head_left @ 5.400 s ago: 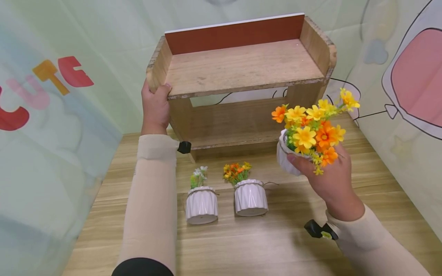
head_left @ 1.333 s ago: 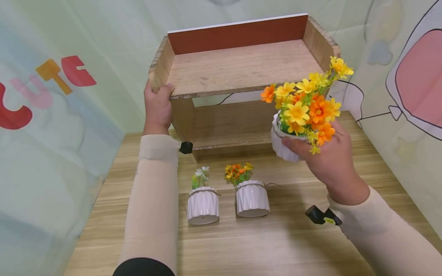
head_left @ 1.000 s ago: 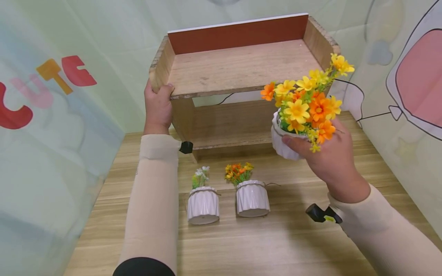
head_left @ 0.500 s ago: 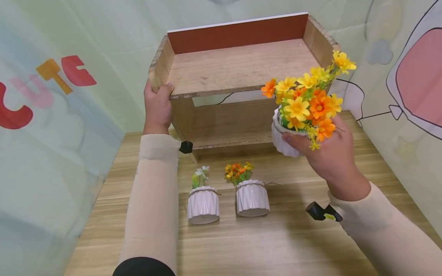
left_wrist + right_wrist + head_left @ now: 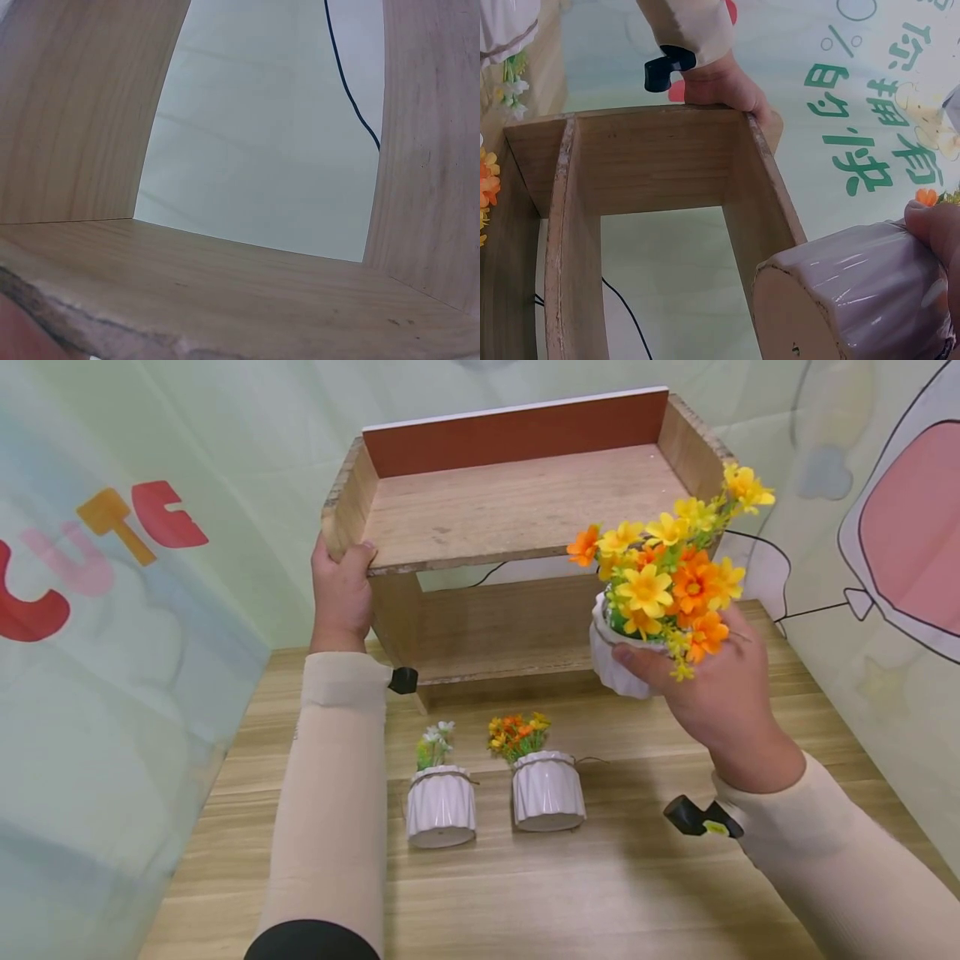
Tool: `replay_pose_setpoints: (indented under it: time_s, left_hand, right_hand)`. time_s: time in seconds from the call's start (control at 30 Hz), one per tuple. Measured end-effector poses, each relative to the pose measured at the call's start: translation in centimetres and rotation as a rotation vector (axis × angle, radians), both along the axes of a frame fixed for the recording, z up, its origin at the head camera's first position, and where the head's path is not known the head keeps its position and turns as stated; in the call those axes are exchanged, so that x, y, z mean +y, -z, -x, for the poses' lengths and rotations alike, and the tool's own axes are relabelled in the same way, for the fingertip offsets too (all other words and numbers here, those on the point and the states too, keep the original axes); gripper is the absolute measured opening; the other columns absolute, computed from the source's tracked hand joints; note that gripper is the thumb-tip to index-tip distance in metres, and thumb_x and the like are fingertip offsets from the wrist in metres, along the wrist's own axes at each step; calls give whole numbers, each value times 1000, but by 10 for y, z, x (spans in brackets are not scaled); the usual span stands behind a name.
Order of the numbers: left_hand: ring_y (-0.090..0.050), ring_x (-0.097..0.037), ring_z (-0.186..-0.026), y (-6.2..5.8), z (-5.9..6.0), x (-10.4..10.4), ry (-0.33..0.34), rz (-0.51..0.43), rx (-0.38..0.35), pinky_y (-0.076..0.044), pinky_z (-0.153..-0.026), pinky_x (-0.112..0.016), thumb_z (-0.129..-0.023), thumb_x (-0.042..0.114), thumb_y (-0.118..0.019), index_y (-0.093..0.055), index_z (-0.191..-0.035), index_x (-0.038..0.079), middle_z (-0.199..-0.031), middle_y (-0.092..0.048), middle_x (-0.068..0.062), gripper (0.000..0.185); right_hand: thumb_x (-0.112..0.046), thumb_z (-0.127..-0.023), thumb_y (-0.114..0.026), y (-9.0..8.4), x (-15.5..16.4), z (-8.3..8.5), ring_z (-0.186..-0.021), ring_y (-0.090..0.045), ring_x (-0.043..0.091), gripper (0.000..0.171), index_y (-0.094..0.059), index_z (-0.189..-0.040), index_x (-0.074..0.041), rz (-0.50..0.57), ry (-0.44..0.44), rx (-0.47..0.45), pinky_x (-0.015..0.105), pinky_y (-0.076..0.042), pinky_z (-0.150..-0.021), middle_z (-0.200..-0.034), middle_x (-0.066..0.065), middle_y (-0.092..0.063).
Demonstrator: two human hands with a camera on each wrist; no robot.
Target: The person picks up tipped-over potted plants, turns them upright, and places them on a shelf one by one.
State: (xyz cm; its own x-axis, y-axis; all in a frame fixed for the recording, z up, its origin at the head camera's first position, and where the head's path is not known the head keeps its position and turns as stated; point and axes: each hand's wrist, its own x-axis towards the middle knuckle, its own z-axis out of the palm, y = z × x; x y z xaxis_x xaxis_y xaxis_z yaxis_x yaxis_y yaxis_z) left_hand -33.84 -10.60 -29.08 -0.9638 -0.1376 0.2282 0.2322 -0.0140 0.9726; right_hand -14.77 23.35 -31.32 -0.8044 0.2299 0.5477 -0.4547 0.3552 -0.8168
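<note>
My left hand [image 5: 342, 589] grips the left end of a two-tier wooden shelf [image 5: 517, 518], its thumb over the front edge of the upper board. In my right hand [image 5: 716, 702] is a white ribbed flowerpot [image 5: 618, 660] of yellow and orange artificial flowers [image 5: 667, 581], held up in front of the shelf's right side. The right wrist view shows the underside of this flowerpot [image 5: 855, 292], with my thumb [image 5: 934, 225] on its side. My left hand [image 5: 731, 90] appears there at the shelf's corner. Mostly the shelf's inside fills the left wrist view.
Two more white pots lie on their sides on the wooden table [image 5: 480, 902]: one with white flowers [image 5: 441, 806], one with small orange flowers [image 5: 547, 791]. Printed cloth [image 5: 150, 693] hangs behind and at both sides.
My right hand has raised the flowerpot and shifted it slightly left since the oldest frame, rising only a little lately. My left hand keeps its grip on the shelf.
</note>
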Motion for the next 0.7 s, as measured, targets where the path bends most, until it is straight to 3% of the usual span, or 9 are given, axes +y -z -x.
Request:
replay_pose_setpoints:
  time_s: [0.3, 0.7]
  left_hand:
    - [-43, -18, -145, 2, 0, -2, 4, -9, 14, -34, -122, -32, -99, 23, -55, -42, -161, 24, -162, -43, -3, 63]
    - [-41, -17, -146, 1, 2, -3, 7, -1, -10, -32, -123, -32, -100, 24, -55, -38, -163, 26, -164, -40, -2, 65]
  right_hand:
    - [8, -73, -89, -1, -2, 2, -126, -62, 16, 76, -63, -142, -11, 29, -30, 11, 27, -46, -110, -135, -1, -69]
    - [6, -74, -89, -6, -4, 4, -129, -60, 14, 77, -60, -143, -11, -8, -15, -1, 25, -45, -111, -138, -2, -67]
